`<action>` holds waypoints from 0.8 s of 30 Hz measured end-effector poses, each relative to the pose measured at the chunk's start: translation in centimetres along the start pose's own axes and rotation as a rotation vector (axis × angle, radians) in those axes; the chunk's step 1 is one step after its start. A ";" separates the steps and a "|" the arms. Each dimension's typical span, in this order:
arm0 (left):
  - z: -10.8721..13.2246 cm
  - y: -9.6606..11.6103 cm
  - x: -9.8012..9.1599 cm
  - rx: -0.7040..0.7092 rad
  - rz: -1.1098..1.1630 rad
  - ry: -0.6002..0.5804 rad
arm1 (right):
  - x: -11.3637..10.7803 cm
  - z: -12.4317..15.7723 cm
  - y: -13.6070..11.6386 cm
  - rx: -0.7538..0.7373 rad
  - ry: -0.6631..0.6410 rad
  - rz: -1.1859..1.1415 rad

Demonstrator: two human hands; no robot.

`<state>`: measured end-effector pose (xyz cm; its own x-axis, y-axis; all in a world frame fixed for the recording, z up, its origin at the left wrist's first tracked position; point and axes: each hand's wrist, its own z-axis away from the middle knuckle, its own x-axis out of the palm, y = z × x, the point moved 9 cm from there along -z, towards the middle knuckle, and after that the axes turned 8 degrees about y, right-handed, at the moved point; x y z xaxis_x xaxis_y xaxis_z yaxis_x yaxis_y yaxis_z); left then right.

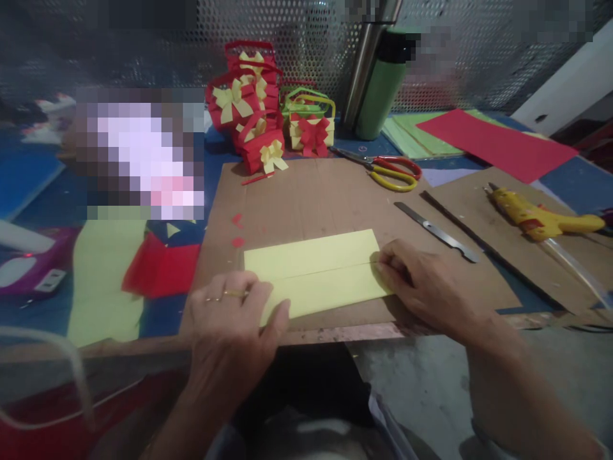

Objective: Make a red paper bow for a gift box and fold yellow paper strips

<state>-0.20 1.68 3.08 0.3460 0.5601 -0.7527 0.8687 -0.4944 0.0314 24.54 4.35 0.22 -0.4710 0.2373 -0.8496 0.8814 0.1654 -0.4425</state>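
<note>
The left hand [232, 313], thumb spread, rests over the left end of a pale-yellow rectangular paper piece [316, 259] on flat brown cardboard [325, 198]; the right hand [419, 278] pinches its right end at 1 lengthwise line — apparently a folding step, calling next for flush edges.

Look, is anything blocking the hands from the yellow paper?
No, nothing visible: the left hand touches the yellow paper at its left end, the right hand at its right. The scissors and metal blade lie beyond it, not in between.
</note>
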 end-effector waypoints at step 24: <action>-0.3 0.1 0.0 0.147 -0.092 0.072 | -1.2 1.1 -0.7 -0.052 0.239 -0.015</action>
<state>-0.01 1.77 3.29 0.2963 0.6511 -0.6988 0.8387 -0.5274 -0.1357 24.58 2.85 1.22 -0.4849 0.4530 -0.7481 0.8739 0.2182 -0.4344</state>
